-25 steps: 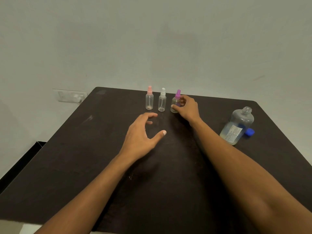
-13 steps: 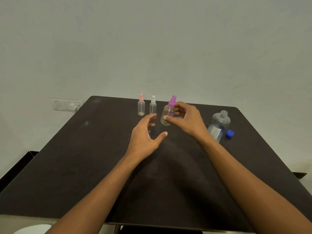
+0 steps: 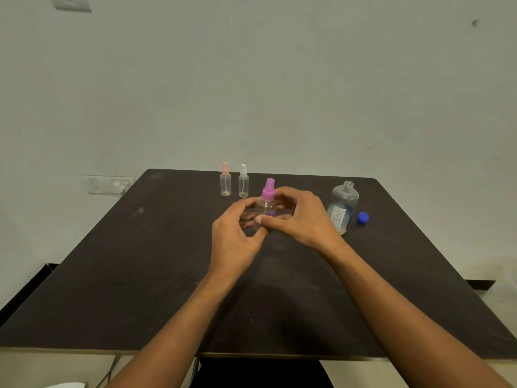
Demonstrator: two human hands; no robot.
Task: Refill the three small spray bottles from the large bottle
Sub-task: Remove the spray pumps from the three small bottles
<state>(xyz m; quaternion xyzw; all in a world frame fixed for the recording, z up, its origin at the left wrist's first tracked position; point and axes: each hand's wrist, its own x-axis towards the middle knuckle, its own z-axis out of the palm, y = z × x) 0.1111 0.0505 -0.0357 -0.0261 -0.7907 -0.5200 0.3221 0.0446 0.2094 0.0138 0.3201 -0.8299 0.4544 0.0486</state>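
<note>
Both hands meet at the middle of the dark tabletop (image 3: 140, 261), closed round the purple-capped spray bottle (image 3: 267, 210), which stands upright between them. The left hand (image 3: 235, 239) curls its fingers round the bottle's left side, with the index fingertip up near the shoulder and the thumb down by the base. The right hand (image 3: 303, 219) wraps it from the other side, its thumb lying across the front of the clear body and its fingers bent behind. The bottle's base is hidden behind the thumbs, so I cannot tell whether it rests on the tabletop or is held just above it. The purple spray head pokes up free above both hands. Behind and to the left, near the far edge, the pink-capped spray bottle (image 3: 225, 182) and the white-capped spray bottle (image 3: 243, 183) stand upright just beside each other, apart from the hands, each clear with a thin tube visible inside. To the right of the right hand stands the large bottle (image 3: 343, 203), clear, with a white printed label and an uncapped neck. A blue cap (image 3: 363, 218) lies on the tabletop just beside it on its right. A pale wall rises behind the tabletop, with a wall socket (image 3: 107, 184) at its left near the far corner.
</note>
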